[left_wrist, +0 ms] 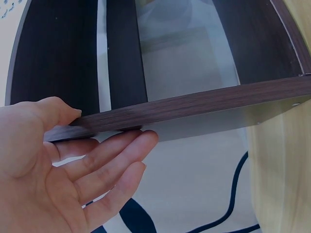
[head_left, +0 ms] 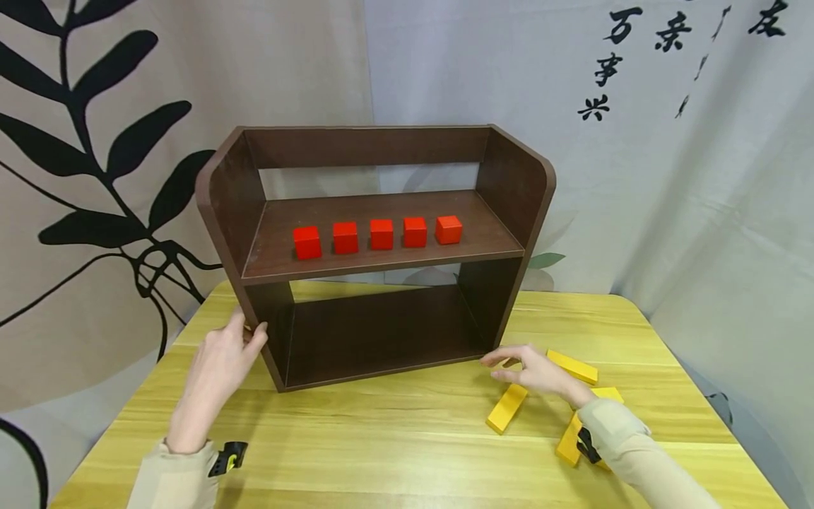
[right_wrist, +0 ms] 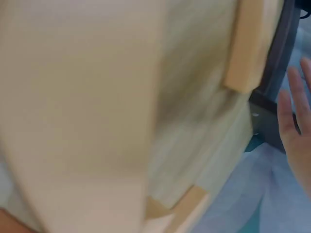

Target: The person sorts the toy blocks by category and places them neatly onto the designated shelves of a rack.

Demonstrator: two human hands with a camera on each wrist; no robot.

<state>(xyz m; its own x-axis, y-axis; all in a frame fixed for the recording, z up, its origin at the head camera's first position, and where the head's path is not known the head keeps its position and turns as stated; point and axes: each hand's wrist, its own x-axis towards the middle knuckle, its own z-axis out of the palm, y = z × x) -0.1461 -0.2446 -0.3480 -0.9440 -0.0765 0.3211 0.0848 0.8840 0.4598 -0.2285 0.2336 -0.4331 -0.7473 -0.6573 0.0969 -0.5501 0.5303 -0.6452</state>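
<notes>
A dark brown two-tier shelf [head_left: 384, 268] stands at an angle on the table, its lower left corner nearer than the right. On its upper board sits a row of several red cubes [head_left: 381, 235]. At the left side panel [left_wrist: 194, 107], my left hand [head_left: 219, 360] pinches the front edge, thumb inside and the other fingers outside. My right hand [head_left: 534, 369] is by the shelf's lower right corner, fingers reaching toward it; whether they touch it I cannot tell. In the right wrist view that hand [right_wrist: 300, 126] has fairly straight fingers and holds nothing.
Several yellow blocks lie around my right forearm, one yellow block [head_left: 506, 408] just in front of the right hand and another yellow block [head_left: 572, 366] behind it. The wooden table [head_left: 381, 452] ends at a curtain [head_left: 687, 212] with dark plant shapes and written characters.
</notes>
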